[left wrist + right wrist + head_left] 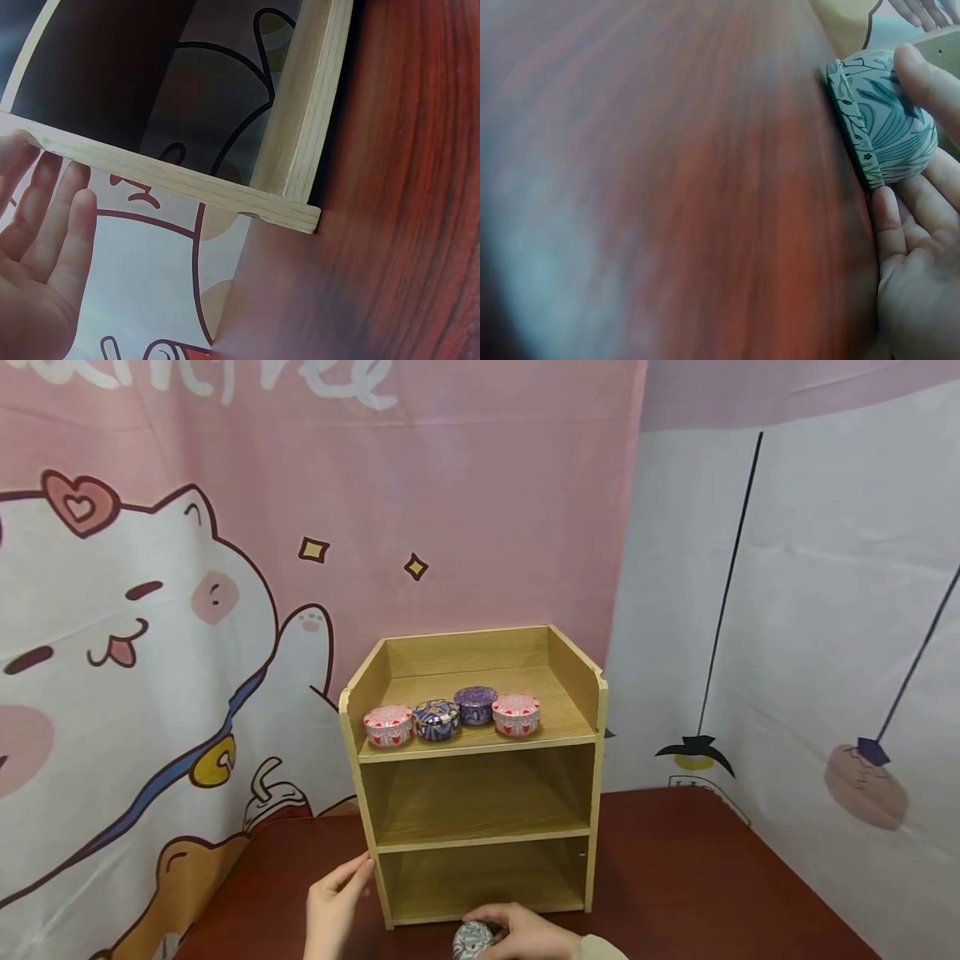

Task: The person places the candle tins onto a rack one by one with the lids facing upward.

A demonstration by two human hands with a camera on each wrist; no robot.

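In the head view my right hand (528, 933) grips a small round tin (472, 939) in front of the shelf's base. The right wrist view shows the tin (892, 120) printed with green leaves on white, its banded rim toward the tabletop. Thumb and fingers sit on opposite sides of it. My left hand (337, 897) is at the left side of a wooden shelf unit (480, 842). Its fairly straight fingers (64, 202) touch the side panel's edge (165, 176) in the left wrist view; the thumb cannot be made out there.
Along the front of the top shelf stand a pink tin (388, 727), a dark blue patterned tin (437, 721), a purple tin (476, 706) and another pink tin (517, 716). The unit rests on a red-brown table (675, 868). Printed cloth (480, 527) hangs behind.
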